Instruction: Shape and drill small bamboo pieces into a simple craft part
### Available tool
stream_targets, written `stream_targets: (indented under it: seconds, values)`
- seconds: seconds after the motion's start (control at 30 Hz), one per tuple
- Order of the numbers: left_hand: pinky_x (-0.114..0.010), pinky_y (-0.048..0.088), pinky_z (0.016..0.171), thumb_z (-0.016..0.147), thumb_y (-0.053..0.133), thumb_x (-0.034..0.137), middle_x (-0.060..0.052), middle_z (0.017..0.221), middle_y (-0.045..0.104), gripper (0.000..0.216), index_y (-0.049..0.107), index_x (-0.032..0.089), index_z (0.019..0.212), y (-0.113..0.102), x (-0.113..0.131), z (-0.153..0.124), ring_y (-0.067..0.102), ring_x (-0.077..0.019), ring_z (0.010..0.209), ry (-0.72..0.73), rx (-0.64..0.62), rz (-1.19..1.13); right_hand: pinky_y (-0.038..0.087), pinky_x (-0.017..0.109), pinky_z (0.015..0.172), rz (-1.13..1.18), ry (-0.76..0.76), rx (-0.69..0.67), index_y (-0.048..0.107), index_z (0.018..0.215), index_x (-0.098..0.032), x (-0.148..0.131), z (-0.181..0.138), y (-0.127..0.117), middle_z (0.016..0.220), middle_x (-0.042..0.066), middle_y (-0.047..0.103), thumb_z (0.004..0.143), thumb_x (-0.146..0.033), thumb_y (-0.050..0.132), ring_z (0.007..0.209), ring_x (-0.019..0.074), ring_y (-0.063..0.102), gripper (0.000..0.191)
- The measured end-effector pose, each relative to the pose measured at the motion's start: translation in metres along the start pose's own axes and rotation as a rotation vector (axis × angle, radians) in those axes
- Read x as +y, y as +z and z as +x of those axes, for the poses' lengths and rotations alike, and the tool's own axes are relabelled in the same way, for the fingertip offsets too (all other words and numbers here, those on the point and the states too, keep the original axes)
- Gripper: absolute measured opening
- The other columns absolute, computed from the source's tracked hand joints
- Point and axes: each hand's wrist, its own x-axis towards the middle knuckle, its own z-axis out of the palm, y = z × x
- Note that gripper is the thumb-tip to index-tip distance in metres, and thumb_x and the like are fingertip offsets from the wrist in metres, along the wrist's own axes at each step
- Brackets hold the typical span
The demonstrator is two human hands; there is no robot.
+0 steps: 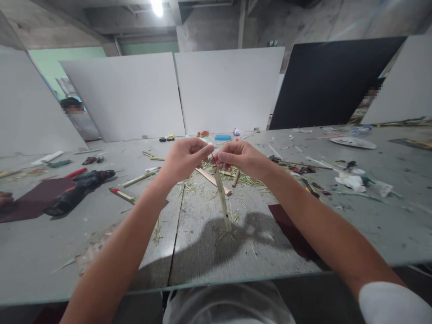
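Observation:
My left hand (184, 158) is closed in a pinch on a thin red string (213, 155). Right beside it, my right hand (245, 157) is also pinched, its fingertips at the string and the upper end of a pale green bamboo stick (221, 195). The stick slants down from between the hands, its lower end at the tabletop. Fingers partly cover its top, so how the string lies around it is hidden. Behind the stick are a flat wooden strip (211, 179) and a short brown stick (236, 178), among plant shavings (254, 177).
A cordless drill (79, 191) lies on the left over dark red sandpaper (30, 198); another person's hand (5, 199) is at the far left. More dark red sandpaper (290, 229) sits under my right forearm. White boards (229, 90) and a black board (337, 81) stand behind the table.

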Motion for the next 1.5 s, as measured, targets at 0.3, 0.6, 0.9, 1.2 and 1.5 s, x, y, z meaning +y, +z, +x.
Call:
stream_targets:
  seconds: [0.3, 0.6, 0.9, 1.2, 1.5]
  values:
    - [-0.022, 0.044, 0.046, 0.082, 0.065, 0.044, -0.003, 0.060, 0.062, 0.030, 0.066, 0.016, 0.072, 0.003, -0.002, -0.001, 0.054, -0.0098, 0.051, -0.012, -0.033, 0.000, 0.035, 0.024, 0.051, 0.182, -0.029, 0.043, 0.059, 0.070, -0.019, 0.018, 0.007, 0.011, 0.071, -0.001, 0.061, 0.077, -0.048, 0.074, 0.057, 0.0083, 0.048, 0.033]
    - [-0.024, 0.042, 0.047, 0.082, 0.065, 0.043, -0.004, 0.060, 0.061, 0.030, 0.068, 0.016, 0.071, 0.006, -0.005, 0.001, 0.053, -0.0106, 0.052, -0.017, -0.038, 0.029, 0.034, 0.025, 0.052, 0.170, -0.114, 0.181, 0.054, 0.066, -0.020, 0.031, 0.011, 0.020, 0.058, -0.005, 0.050, 0.076, -0.031, 0.073, 0.054, 0.0087, 0.043, 0.024]
    - [-0.021, 0.049, 0.050, 0.082, 0.065, 0.045, -0.007, 0.074, 0.070, 0.030, 0.068, 0.015, 0.082, -0.010, -0.004, 0.002, 0.058, -0.0091, 0.055, -0.008, 0.037, -0.090, 0.039, 0.027, 0.056, 0.135, -0.147, 0.237, 0.055, 0.064, -0.020, 0.025, 0.009, 0.021, 0.070, -0.002, 0.058, 0.075, -0.038, 0.076, 0.060, 0.0095, 0.048, 0.030]
    - [-0.023, 0.049, 0.051, 0.072, 0.077, 0.035, -0.009, 0.081, 0.074, 0.042, 0.065, 0.014, 0.107, -0.002, -0.008, 0.000, 0.065, -0.0133, 0.062, -0.079, -0.010, -0.122, 0.042, 0.027, 0.058, 0.127, -0.200, 0.257, 0.057, 0.063, -0.019, 0.026, 0.010, 0.022, 0.068, -0.001, 0.061, 0.073, -0.041, 0.078, 0.062, 0.0101, 0.051, 0.032]
    - [-0.024, 0.050, 0.051, 0.073, 0.074, 0.031, -0.009, 0.080, 0.074, 0.036, 0.067, 0.013, 0.103, 0.003, -0.005, -0.002, 0.064, -0.0131, 0.060, -0.102, 0.072, -0.116, 0.043, 0.028, 0.056, -0.095, -0.325, 0.455, 0.060, 0.061, -0.018, 0.017, 0.004, 0.037, 0.066, 0.001, 0.062, 0.078, -0.026, 0.071, 0.060, 0.0112, 0.052, 0.023]
